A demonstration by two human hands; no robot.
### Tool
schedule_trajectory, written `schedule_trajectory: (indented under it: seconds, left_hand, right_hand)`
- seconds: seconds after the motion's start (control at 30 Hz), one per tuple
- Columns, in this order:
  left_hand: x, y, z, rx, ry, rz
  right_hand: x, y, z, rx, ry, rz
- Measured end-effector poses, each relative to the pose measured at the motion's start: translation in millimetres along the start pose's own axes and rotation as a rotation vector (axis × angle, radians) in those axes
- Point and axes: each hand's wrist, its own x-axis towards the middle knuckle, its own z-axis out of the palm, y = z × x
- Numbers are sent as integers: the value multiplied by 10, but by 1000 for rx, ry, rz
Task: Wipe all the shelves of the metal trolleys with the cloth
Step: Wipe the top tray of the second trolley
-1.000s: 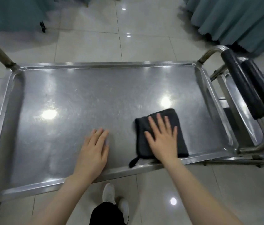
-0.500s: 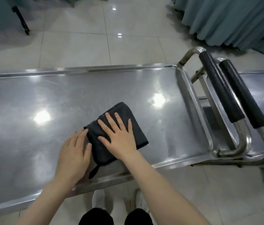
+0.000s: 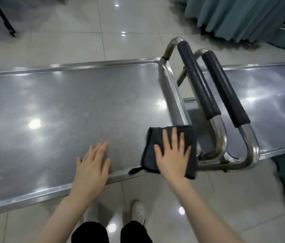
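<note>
While the right hand (image 3: 172,155) presses flat on the cloth (image 3: 152,142), fingers straight and spread, the left hand (image 3: 92,165) rests open on the bare shelf (image 3: 68,102) at the cloth's 9 o'clock, near it but apart, holding nothing. The cloth, dark and folded, sits in the shelf's 4 o'clock corner, lapping over the near rim and reaching the end rim (image 3: 171,95). Beyond that rim, toward 2 o'clock, two padded handles (image 3: 197,81) stand side by side, and past them lies the second trolley's shelf (image 3: 269,102).

The step in hand looks to be wiping the first trolley's top shelf, with the stroke at its right end. Next, I judge, the cloth must either sweep back toward 9 o'clock under steady downward pressure, or be lifted over the handles onto the second shelf. Any lower shelves are out of sight here.
</note>
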Motion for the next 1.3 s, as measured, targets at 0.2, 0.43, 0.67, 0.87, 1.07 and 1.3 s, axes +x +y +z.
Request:
schedule_trajectory:
  seconds: [0.2,0.43,0.67,0.87,1.07,1.3]
  left_hand:
    - [-108,110,87,-24,62,-99]
    - [-174,82,214,74,61,-63]
    - [-674,186,431,26,106,-68]
    - [-1003,23,426,-118,227,-158]
    - [-1047,59,490,-55,248,-117]
    - [-1098,424,731,-173,182,52]
  right_hand:
    - [-528,-769,176,50,-39,-590]
    - [-103,577,-43,-10,-10,-381]
    - [-554,384,77,-12,59,-517]
    - [-758,-405,162,51,57,-833]
    - [-558,499,-37,58,146,-789]
    - [-709,988,-405,89,78,-806]
